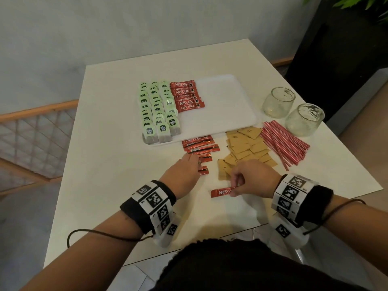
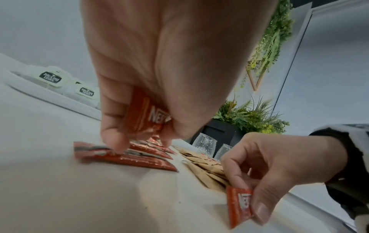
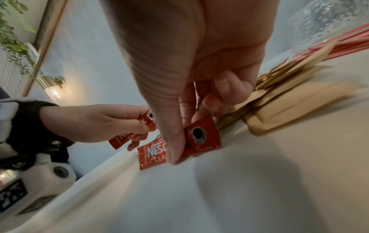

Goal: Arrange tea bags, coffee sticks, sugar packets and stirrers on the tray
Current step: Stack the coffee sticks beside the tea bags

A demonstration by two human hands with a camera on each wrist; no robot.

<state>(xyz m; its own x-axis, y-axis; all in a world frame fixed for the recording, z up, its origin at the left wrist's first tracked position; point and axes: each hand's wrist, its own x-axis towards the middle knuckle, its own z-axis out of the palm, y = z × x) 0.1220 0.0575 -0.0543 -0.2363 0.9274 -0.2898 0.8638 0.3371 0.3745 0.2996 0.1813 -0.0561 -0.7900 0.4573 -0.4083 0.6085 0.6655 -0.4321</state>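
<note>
A white tray (image 1: 220, 106) holds rows of green tea bags (image 1: 157, 110) on its left and a column of red coffee sticks (image 1: 188, 95) beside them. Loose coffee sticks (image 1: 199, 145) lie on the table just in front of the tray. My left hand (image 1: 189, 159) reaches over them and grips one coffee stick (image 2: 145, 116) in its curled fingers, fingertips down on another. My right hand (image 1: 236, 183) pinches one end of a coffee stick (image 1: 221, 192) low over the table, nearer me. Brown sugar packets (image 1: 245, 148) and red-and-white stirrers (image 1: 283, 141) lie to the right.
Two empty glass jars (image 1: 278, 101) (image 1: 304, 119) stand right of the tray. The tray's right half is bare. A black planter (image 1: 336, 49) stands beyond the table's far right corner. The white table's near edge (image 1: 210, 240) runs just behind my wrists.
</note>
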